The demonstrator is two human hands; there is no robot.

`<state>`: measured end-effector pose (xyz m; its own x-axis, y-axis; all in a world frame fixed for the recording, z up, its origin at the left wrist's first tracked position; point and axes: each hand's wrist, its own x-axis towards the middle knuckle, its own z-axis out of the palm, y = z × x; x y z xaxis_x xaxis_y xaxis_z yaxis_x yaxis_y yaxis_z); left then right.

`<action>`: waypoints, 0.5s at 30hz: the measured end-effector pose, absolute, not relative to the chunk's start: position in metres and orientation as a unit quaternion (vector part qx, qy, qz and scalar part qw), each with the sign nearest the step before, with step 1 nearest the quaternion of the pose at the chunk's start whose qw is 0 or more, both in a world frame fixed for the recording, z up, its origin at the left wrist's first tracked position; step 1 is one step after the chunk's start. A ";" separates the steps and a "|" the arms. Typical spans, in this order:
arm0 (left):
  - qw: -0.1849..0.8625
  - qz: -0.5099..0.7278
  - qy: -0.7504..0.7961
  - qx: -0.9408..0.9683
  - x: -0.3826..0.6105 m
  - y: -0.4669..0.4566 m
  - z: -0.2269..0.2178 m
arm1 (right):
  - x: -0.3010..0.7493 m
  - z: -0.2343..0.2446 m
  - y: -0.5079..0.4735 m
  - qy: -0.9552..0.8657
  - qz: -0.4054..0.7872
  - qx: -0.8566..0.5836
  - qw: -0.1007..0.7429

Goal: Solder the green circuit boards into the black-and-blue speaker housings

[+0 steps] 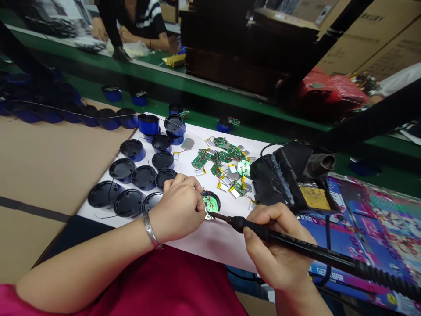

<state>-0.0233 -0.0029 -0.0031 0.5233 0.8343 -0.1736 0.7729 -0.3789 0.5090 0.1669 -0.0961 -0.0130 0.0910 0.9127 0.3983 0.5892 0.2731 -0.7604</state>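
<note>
My right hand [279, 259] is closed around the black handle of a soldering iron [241, 224]. The iron's tip meets the near edge of a round green circuit board [213, 202], which sits at a round black housing. Beside the board, my left hand [182, 206] is pinched shut, and whatever its fingertips hold is hidden. Past the board lie loose green circuit boards [222, 157] wired to small silver battery cells [235, 192]. Several round black-and-blue housings [144, 177] stand left of my left hand, some with thin wires sticking out.
A black soldering-iron stand [274, 175] with a yellow sponge [314, 196] is at the right, beside colourful printed boxes [348, 237]. More blue housings [88, 115] line the back left. Across the green bench, a person's hands [126, 35] work near stacked dark trays [230, 48].
</note>
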 end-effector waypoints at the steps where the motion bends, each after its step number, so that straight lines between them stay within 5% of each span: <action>1: 0.273 0.054 0.485 0.829 -0.023 -0.003 -0.003 | 0.166 -0.012 -0.096 -0.654 0.170 -0.577 0.459; 15: 0.275 0.056 0.482 0.830 -0.024 -0.001 -0.004 | 0.164 -0.016 -0.095 -0.630 0.036 -0.583 0.512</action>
<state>-0.0236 -0.0011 -0.0039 0.5288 0.8312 -0.1718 0.7691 -0.3837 0.5111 0.1642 -0.0955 -0.0157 0.2028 0.7715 0.6030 0.6974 0.3185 -0.6421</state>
